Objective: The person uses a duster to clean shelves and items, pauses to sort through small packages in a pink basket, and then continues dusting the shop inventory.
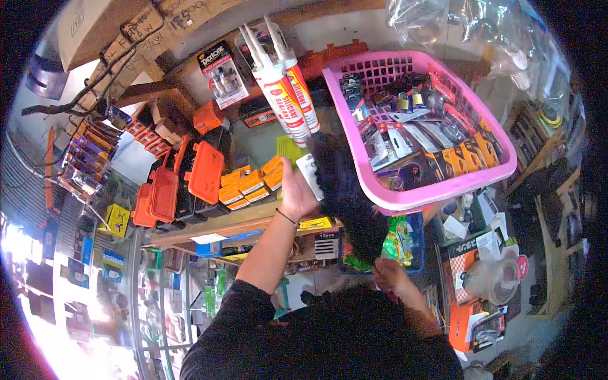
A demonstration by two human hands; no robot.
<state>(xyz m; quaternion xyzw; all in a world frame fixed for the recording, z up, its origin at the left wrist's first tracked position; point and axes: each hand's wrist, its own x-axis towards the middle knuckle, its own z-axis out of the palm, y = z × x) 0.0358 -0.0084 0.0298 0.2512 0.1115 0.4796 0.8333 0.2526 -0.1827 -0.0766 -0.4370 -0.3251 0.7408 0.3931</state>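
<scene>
My left hand (298, 194) is at the shelf with its thumb up, closed on a small white flat piece (309, 177) with a dark notched edge; the piece hides most of the fingers. A yellow-green item (289, 149) is just beyond the thumb. White silicone sealant tubes (283, 98) stand behind, nozzles up. My right hand (391, 277) is lower, closed around the near end of a black fuzzy duster (354, 196). The duster is blurred and stretches up between the tubes and a pink basket (373, 201).
Packaged tools fill the pink basket. Orange cases (206, 171) and small orange-yellow boxes (244, 187) line the wooden shelf (183, 237) on the left. Below are a blue bin (415, 240) of green packets and a clear round tub (497, 282). Plastic bags (487, 31) hang upper right.
</scene>
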